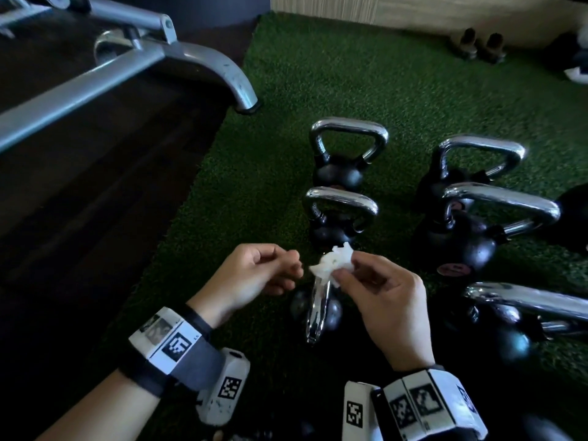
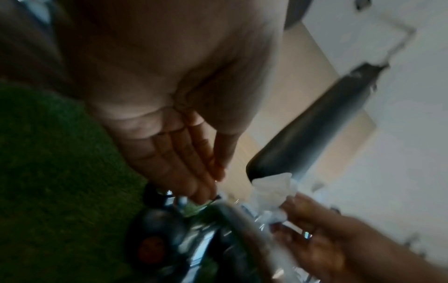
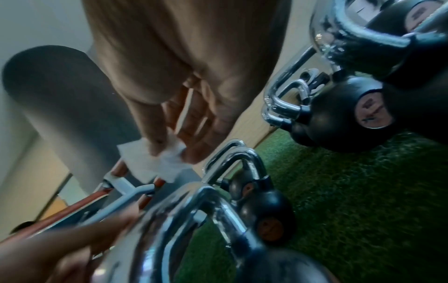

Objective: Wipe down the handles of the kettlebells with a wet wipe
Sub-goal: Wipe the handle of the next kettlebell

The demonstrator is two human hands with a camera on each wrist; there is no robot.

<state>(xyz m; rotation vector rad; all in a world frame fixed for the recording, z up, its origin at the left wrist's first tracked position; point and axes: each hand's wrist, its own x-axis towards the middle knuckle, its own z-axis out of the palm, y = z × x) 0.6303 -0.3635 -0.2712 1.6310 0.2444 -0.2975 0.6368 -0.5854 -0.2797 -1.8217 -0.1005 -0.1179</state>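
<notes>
Tissue [image 1: 331, 265] — one, pinched by right hand [image 1: 385, 300]; left hand [image 1: 254, 275] loose, empty — six kettlebells [image 1: 339, 176].

Behind the left grip [image 1: 254, 275], a grey-black wrist strap [image 1: 194, 354] bears white blocks [image 1: 148, 340] with black square markers [image 1: 178, 345]; behind the right grip [image 1: 388, 300], the same. White marked camera boxes [image 1: 222, 386] hang beneath.

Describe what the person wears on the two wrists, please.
No sleeves show. Behind the left hand, the wristband is a black and grey strap carrying white blocks with square black-and-white code markers. Behind the right hand, a second wristband carries similar white marked blocks.
</notes>
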